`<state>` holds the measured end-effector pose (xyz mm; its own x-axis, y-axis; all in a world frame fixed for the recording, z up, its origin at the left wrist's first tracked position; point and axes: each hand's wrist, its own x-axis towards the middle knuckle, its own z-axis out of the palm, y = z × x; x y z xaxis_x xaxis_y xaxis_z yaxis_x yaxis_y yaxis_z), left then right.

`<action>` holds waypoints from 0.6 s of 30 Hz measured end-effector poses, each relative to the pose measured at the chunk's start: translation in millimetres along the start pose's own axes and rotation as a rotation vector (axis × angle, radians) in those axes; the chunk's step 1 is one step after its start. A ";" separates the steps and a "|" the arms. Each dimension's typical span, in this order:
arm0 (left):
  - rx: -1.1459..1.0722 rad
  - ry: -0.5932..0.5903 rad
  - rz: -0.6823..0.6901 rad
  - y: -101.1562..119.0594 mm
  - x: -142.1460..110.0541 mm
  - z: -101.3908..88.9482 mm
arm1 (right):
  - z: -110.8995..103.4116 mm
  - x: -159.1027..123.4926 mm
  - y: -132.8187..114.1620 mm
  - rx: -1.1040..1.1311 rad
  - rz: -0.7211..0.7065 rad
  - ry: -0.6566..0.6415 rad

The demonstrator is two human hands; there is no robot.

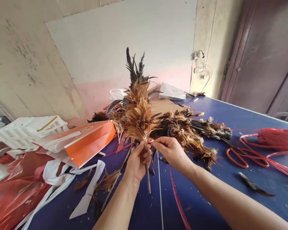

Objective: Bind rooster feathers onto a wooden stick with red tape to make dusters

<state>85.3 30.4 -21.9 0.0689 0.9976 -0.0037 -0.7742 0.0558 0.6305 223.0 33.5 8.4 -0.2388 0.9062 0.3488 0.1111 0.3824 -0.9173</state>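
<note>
Left hand (pixel 138 161) clamps the stick (pixel 148 182), likely to steady the feather bundle (pixel 140 116) upright; right hand (pixel 174 153) pinches red strip (pixel 151 141) at its base, probably for tension.

No lettering or number is legible to me. The orange-and-white bag (pixel 90 148) to my left bears a pale printed emblem (pixel 86 129); the white package (pixel 172 91) is faintly marked, too small to read.

Over the table (pixel 230 113), the feather duster (pixel 140 111) is flanked by a bag (pixel 90 147) at left and feather bundles (pixel 184 135) at right; farther right, a ribbon coil (pixel 276 139) is placed.
</note>
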 end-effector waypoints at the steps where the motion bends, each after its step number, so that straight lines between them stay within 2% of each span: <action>1: -0.011 -0.004 0.011 0.8 -0.2 -0.2 | -0.6 1.2 1.3 0.007 -0.002 0.008; 4: 0.028 0.012 0.083 1.5 0.2 -0.1 | -1.5 4.8 6.4 0.036 0.006 0.017; 9: 0.144 0.120 0.176 -1.3 2.1 3.3 | -0.4 6.8 11.3 0.047 0.011 0.016; 13: 0.419 0.157 0.379 -8.0 -1.2 6.7 | 4.1 5.0 11.1 0.013 -0.009 0.014; 16: 0.655 0.202 0.544 -14.5 -5.5 8.0 | 7.6 1.5 8.7 -0.089 -0.102 0.012; 18: 0.716 0.195 0.572 -17.9 -6.9 8.4 | 8.7 -1.4 6.4 -0.185 -0.195 0.015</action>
<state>104.0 22.2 -26.7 -0.3594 0.8586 0.3656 -0.0813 -0.4191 0.9043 215.7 33.1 0.4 -0.2589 0.8141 0.5199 0.2388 0.5754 -0.7822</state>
